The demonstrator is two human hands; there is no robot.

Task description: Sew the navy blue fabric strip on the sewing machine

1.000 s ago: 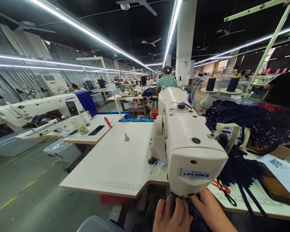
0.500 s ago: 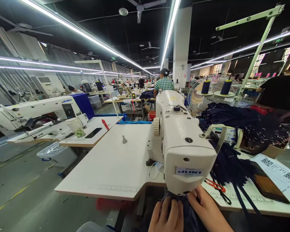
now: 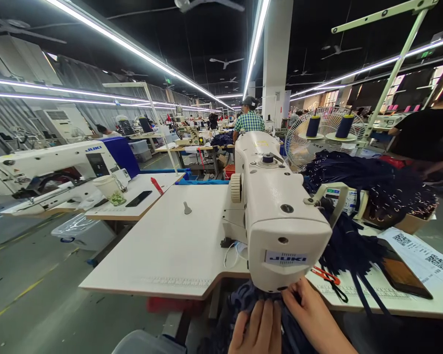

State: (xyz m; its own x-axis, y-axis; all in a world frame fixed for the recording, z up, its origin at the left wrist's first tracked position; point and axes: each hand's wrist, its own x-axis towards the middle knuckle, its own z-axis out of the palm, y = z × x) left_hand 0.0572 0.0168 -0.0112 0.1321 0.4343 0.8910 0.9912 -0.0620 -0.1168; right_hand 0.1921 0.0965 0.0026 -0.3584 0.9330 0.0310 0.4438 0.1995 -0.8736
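Your left hand (image 3: 258, 328) lies flat, fingers together, on the dark navy fabric (image 3: 243, 302) at the bottom of the view, pressing it down rather than gripping it. Your right hand (image 3: 312, 314) rests just beside it on the same fabric, fingers curved toward the underside of the sewing machine head (image 3: 280, 221); whether they pinch the cloth you cannot tell from here. The fabric sits bunched directly beneath the machine's front end, at the near edge of the white surface (image 3: 170, 250).

To the right of the machine, red-handled snips (image 3: 327, 278) lie on the surface near dangling navy straps (image 3: 358, 275), with a dark phone (image 3: 402, 278) and a printed sheet (image 3: 421, 255) beyond. Behind those, a heap of navy garments (image 3: 372, 189) is piled up. Two navy thread cones (image 3: 345, 126) stand in front of a fan (image 3: 317, 137). On your left, another machine (image 3: 51, 172) sits beside a cup (image 3: 110, 189). Farther off, a person in a checked shirt (image 3: 249, 120) works at another station.
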